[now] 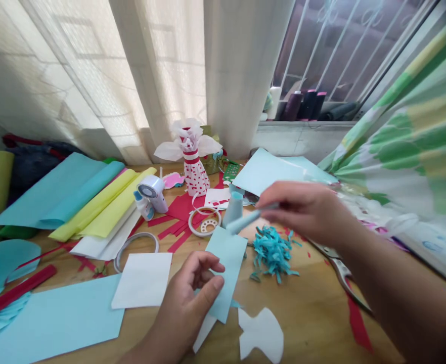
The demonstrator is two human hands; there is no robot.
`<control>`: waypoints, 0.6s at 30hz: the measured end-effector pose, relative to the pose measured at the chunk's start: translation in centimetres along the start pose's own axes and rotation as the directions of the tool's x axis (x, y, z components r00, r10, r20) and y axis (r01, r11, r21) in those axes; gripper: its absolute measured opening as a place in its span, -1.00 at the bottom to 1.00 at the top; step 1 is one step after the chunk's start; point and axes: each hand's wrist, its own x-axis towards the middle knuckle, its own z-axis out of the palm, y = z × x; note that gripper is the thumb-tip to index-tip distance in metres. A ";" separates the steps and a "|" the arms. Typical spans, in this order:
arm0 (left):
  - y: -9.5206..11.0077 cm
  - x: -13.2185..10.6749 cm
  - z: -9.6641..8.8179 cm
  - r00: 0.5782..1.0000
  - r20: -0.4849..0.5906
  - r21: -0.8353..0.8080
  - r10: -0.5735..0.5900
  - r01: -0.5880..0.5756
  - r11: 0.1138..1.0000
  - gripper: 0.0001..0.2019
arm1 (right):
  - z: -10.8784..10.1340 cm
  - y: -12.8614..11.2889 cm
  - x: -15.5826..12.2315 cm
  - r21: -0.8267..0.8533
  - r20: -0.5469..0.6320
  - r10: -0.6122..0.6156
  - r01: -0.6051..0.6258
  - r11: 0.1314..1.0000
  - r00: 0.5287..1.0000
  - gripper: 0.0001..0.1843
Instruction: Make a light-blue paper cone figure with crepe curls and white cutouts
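Note:
My left hand pinches the lower part of a light blue paper strip, holding it just above the wooden table. My right hand grips a light blue glue stick slanted down to the left, its tip touching the strip's top edge. The glue stick's cap stands upright just behind the tip. A heap of teal paper shreds lies right of the strip.
A white paper square, white cut-outs and a large light blue sheet lie near me. Behind are tape rolls, a tape dispenser, coloured sheets, a red-and-white paper doll and scissors.

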 end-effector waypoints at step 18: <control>3.9 5.4 -1.7 0.958 -0.027 0.456 0.286 -0.243 0.856 -0.60 | -3.3 4.3 5.5 -0.205 0.256 -0.184 0.239 0.949 0.949 -0.89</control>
